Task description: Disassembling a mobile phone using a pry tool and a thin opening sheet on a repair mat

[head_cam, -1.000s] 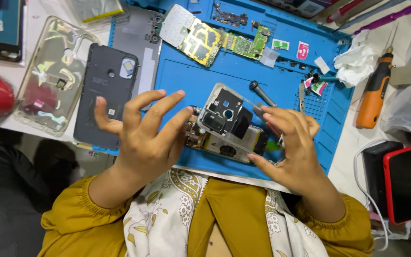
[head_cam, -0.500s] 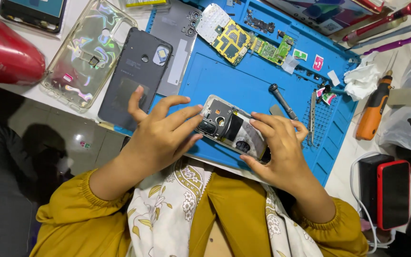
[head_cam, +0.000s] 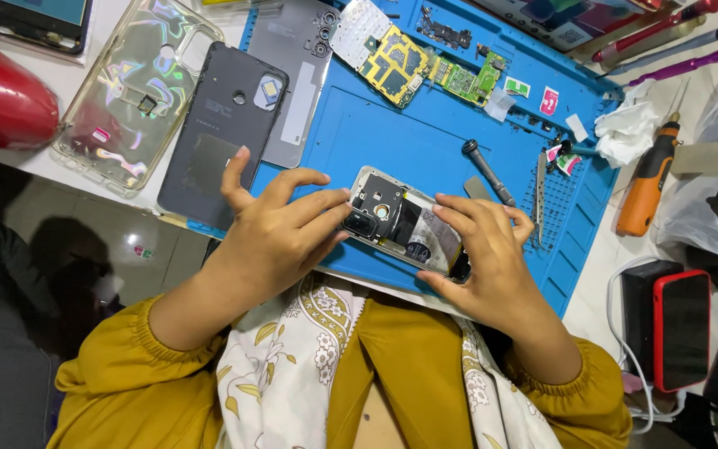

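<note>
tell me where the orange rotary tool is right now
In the head view the orange rotary tool lies at the right, just off the blue mat, below the crumpled white tissue and above the red-edged phone.

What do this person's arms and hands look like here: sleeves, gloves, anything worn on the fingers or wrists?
Both arms wear mustard-yellow long sleeves with gathered, elasticated cuffs that end above the wrists. The left hand and right hand are bare: no gloves, and no rings, watch or bracelets show. A cream scarf with a grey floral print hangs down the chest between the arms.
</note>
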